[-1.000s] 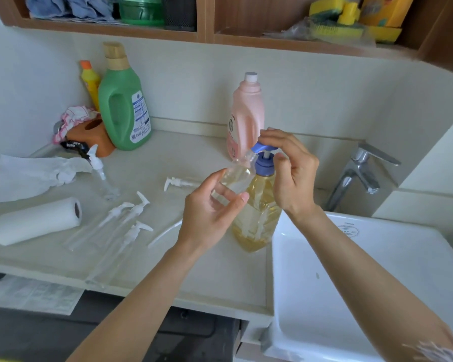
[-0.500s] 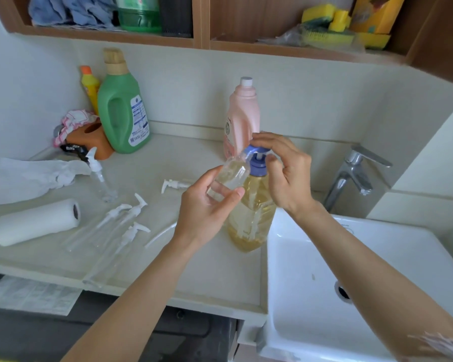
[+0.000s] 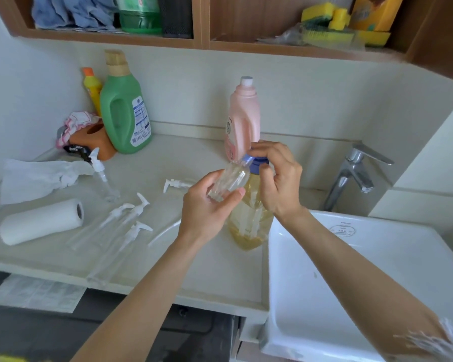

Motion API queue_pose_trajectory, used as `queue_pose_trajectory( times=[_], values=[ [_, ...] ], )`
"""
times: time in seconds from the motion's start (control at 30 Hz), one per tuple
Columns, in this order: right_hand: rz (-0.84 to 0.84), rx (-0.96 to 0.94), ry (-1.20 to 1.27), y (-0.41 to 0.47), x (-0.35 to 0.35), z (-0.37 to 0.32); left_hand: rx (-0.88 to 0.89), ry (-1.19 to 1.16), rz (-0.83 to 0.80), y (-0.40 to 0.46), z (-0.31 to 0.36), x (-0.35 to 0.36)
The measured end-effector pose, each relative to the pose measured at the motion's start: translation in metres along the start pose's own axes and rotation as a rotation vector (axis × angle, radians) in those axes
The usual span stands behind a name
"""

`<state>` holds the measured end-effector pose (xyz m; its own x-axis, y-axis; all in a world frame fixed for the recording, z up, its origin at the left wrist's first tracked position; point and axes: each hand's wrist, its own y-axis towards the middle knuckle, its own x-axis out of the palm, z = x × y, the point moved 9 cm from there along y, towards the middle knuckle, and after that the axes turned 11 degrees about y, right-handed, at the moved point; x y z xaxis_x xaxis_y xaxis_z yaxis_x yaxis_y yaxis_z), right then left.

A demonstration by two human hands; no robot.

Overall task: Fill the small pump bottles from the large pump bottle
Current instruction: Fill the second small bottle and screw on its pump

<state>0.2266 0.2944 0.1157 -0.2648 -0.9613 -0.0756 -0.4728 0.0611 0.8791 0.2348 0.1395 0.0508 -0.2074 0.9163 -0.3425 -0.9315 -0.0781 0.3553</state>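
The large pump bottle point(image 3: 250, 220), clear with yellow liquid and a blue pump head point(image 3: 256, 163), stands on the counter beside the sink. My right hand point(image 3: 279, 178) rests on top of the pump head with its fingers curled over it. My left hand point(image 3: 209, 207) grips a small clear bottle point(image 3: 230, 177), tilted with its open mouth at the blue nozzle. Several small clear pump bottles point(image 3: 120, 226) with white pumps lie on the counter to the left, and one point(image 3: 102, 176) stands upright. A loose white pump point(image 3: 177, 184) lies near the middle.
A white paper towel roll point(image 3: 41, 222) and a crumpled tissue point(image 3: 41, 176) lie at the left. A green jug point(image 3: 124, 113), a yellow bottle point(image 3: 92, 87) and a pink bottle point(image 3: 242, 118) stand by the wall. The white sink point(image 3: 351, 283) and chrome tap point(image 3: 356, 171) are at the right.
My right hand has pressed the blue pump head down; the pump sits lower now. My left hand keeps the small bottle at the nozzle.
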Motion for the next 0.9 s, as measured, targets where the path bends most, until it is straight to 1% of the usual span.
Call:
queue_pose_trajectory(
  times=[0.2,0.33,0.43,0.53,0.63,0.7,0.9],
  values=[
    [-0.082,0.001,-0.093,0.001,0.002,-0.009,-0.015,-0.015,-0.013,-0.001,0.001,-0.002],
    [-0.156,0.025,-0.082,0.019,-0.001,-0.015,0.011,-0.031,-0.037,0.002,0.016,-0.004],
    [-0.176,0.046,-0.054,0.030,-0.001,-0.013,0.014,-0.043,-0.036,0.005,0.023,-0.007],
    [-0.146,0.050,-0.043,0.024,-0.003,-0.007,0.008,-0.059,-0.031,0.006,0.023,-0.008],
    [-0.043,0.074,0.010,0.015,-0.006,-0.004,0.018,-0.040,-0.025,0.007,0.019,-0.008],
    [0.016,0.050,0.026,0.010,-0.005,-0.004,0.020,-0.026,-0.021,0.008,0.015,-0.009],
    [0.026,0.020,0.001,-0.007,-0.002,0.005,-0.026,-0.024,-0.049,0.009,0.001,-0.005]
  ],
)
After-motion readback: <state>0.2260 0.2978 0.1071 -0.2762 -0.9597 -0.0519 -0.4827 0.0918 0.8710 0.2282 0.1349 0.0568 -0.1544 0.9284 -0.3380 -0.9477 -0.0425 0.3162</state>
